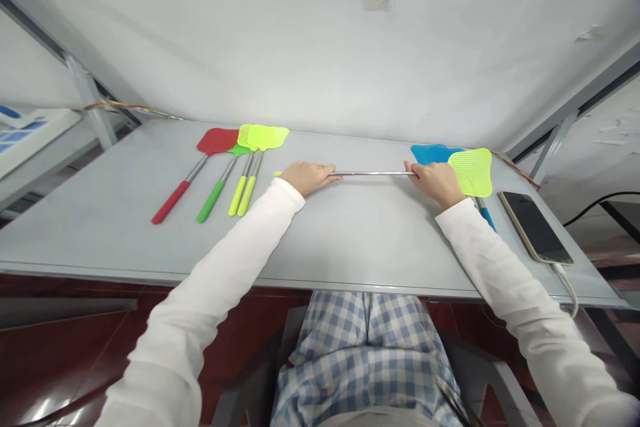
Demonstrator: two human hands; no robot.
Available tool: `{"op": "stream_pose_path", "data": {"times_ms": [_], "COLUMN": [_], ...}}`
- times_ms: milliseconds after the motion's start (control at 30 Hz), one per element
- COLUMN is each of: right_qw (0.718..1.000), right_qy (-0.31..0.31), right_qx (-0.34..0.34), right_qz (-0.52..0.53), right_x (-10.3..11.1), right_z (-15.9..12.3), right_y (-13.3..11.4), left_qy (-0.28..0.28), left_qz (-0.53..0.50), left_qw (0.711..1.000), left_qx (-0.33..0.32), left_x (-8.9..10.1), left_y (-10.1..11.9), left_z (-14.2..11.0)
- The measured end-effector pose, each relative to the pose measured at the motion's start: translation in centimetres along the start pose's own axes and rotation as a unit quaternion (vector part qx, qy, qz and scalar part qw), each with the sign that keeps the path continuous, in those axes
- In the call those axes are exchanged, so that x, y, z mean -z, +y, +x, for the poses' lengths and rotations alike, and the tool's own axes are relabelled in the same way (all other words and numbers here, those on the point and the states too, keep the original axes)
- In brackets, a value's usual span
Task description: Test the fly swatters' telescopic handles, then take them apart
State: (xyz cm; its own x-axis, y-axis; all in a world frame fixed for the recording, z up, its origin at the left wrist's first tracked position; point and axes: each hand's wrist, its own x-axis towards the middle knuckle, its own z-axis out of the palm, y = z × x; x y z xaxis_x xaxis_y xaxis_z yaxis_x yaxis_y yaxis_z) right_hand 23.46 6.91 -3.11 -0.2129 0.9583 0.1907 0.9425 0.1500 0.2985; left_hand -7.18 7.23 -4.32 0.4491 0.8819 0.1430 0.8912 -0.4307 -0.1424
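Observation:
A yellow-green fly swatter [373, 173] is stretched level between my hands, its metal rod extended. My left hand [306, 178] is closed around its handle end, and a bit of yellow-green handle pokes out on the left. Near the mesh head, my right hand [436, 181] grips the rod with fingers wrapped. Behind and below the right hand lies blue fly swatter material [433, 153], partly covered; I cannot tell how many pieces. Left of my hands rest a red fly swatter [173, 201], a green fly swatter [213, 199] and two yellow-green fly swatters [249, 190], their heads overlapping.
A phone [537, 227] with a white cable [567, 283] lies on the grey table [350, 240] at the right. A white wall [320, 67] rises behind it. Metal frame posts [93, 103] stand at the sides, and thin wires [517, 170] run along the back.

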Motion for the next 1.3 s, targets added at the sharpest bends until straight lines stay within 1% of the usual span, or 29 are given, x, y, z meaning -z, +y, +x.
{"op": "stream_pose_path", "data": {"times_ms": [133, 200, 333, 433, 533, 600, 667, 800, 867, 933, 1033, 1133, 1200, 1300], "right_qw": [1.000, 0.999, 0.996, 0.991, 0.989, 0.989, 0.987, 0.975, 0.969, 0.966, 0.967, 0.974, 0.977, 0.972], "right_qy": [-0.023, -0.031, -0.050, -0.059, -0.059, -0.052, -0.023, 0.098, 0.152, 0.179, 0.183, 0.159, 0.120, 0.057], "right_qx": [0.019, 0.030, 0.078, 0.119, 0.133, 0.136, 0.154, 0.197, 0.186, 0.171, 0.154, 0.146, 0.172, 0.221], "right_qz": [-0.007, -0.008, 0.010, 0.024, 0.026, 0.032, 0.041, 0.043, 0.055, 0.077, 0.090, 0.064, 0.049, 0.048], "right_x": [0.4, 0.7, 1.6, 2.2, 2.5, 2.5, 2.2, 1.2, 0.7, 0.5, 0.8, 1.3, 1.7, 2.2], "right_z": [-0.1, -0.3, -0.8, -1.4, -1.6, -1.6, -1.4, -1.2, -1.2, -1.2, -1.2, -1.1, -1.0, -1.2], "right_y": [-0.8, -1.6, -4.6, -6.6, -7.2, -7.0, -6.6, -5.8, -5.3, -4.8, -4.4, -4.1, -3.9, -3.8], "left_qy": [-0.015, -0.026, -0.043, -0.049, -0.042, -0.022, -0.001, 0.013, 0.027, 0.043, 0.055, 0.062, 0.062, 0.051], "left_qz": [0.029, 0.023, 0.003, -0.011, -0.026, -0.033, -0.036, -0.037, -0.042, -0.044, -0.043, -0.048, -0.053, -0.056], "left_qw": [0.999, 0.999, 0.999, 0.997, 0.997, 0.997, 0.998, 0.999, 0.999, 0.997, 0.997, 0.997, 0.997, 0.996], "left_qx": [0.012, 0.007, -0.030, -0.061, -0.066, -0.061, -0.053, -0.012, 0.017, 0.036, 0.033, 0.010, -0.012, -0.052], "left_x": [0.3, 0.8, 1.6, 1.6, 1.2, 1.0, 0.9, 0.8, 0.7, 0.6, 0.4, 0.4, 0.5, 0.5], "left_y": [0.3, 0.9, 3.9, 6.2, 7.0, 6.7, 5.9, 3.6, 2.3, 1.2, 0.5, 0.8, 1.1, 1.2], "left_z": [-0.1, -0.1, -0.2, -0.5, -0.5, -0.3, 0.0, 0.2, 0.2, 0.0, -0.1, -0.1, -0.2, -0.4]}}
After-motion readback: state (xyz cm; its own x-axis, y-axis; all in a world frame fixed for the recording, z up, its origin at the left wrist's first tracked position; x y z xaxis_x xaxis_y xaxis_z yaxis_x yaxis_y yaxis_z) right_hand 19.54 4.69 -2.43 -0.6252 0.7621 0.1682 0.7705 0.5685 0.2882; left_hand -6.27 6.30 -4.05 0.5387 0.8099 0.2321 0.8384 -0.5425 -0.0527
